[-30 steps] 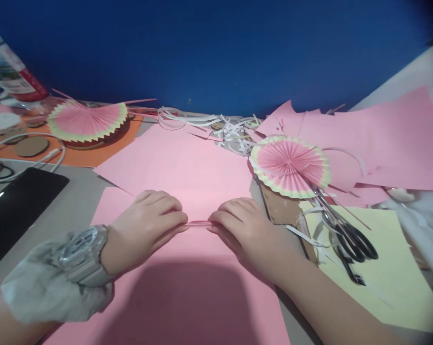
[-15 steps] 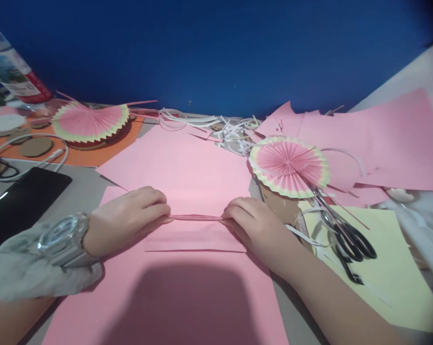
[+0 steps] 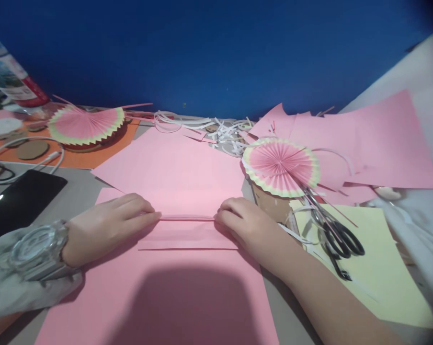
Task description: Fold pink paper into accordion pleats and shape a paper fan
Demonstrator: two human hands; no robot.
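Observation:
A strip of pink paper [image 3: 188,235], folded in narrow pleats, lies across larger pink sheets in front of me. My left hand [image 3: 126,218], below a wrist with a chunky watch [image 3: 37,247], has its fingers together on the left end of the pleats. At the right end, my right hand [image 3: 238,220] pinches the same pleats between curled fingers and thumb. The pleated edge runs level between the two hands, with a flatter flap nearest me. Both thumbs are mostly hidden.
To the right, a round pleated paper fan [image 3: 281,167] lies by scissors [image 3: 342,237] and a pale yellow sheet [image 3: 374,287]. On the left are another fan [image 3: 87,124], a phone [image 3: 26,201], a white cable [image 3: 54,155] and a bottle [image 3: 13,76]. White paper strips [image 3: 231,134] lie behind.
My left hand has slid slightly left and its fingers lie flatter over the fold. The pleats between my hands look flatter. The whole view has shifted a little.

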